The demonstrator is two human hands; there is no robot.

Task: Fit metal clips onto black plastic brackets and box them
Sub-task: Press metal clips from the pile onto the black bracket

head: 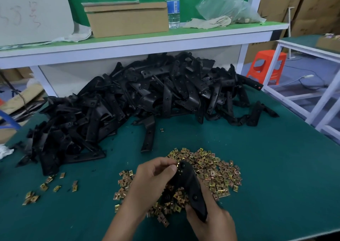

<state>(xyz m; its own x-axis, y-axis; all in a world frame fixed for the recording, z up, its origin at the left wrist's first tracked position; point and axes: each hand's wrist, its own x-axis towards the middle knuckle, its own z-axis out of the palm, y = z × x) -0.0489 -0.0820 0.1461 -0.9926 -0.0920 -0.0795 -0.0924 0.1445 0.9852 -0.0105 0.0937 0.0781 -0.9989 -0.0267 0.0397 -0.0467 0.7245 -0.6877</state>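
Right hand (211, 222) grips a bracket (191, 183), left fingers (161, 160) pinch a clip (178, 165) at its tip; the heap (147, 97) beyond them looks unclipped

Green-topped table (266, 167), white shelf (128, 44), orange stool (266, 66) beyond.

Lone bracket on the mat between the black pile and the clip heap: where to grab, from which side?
Take the lone bracket by the middle of its long straight arm, from above, pinching across the narrow width. That arm lies flat with bare mat on both sides. Its far, bent end sits against the bracket pile, so a hold there would likely snag.
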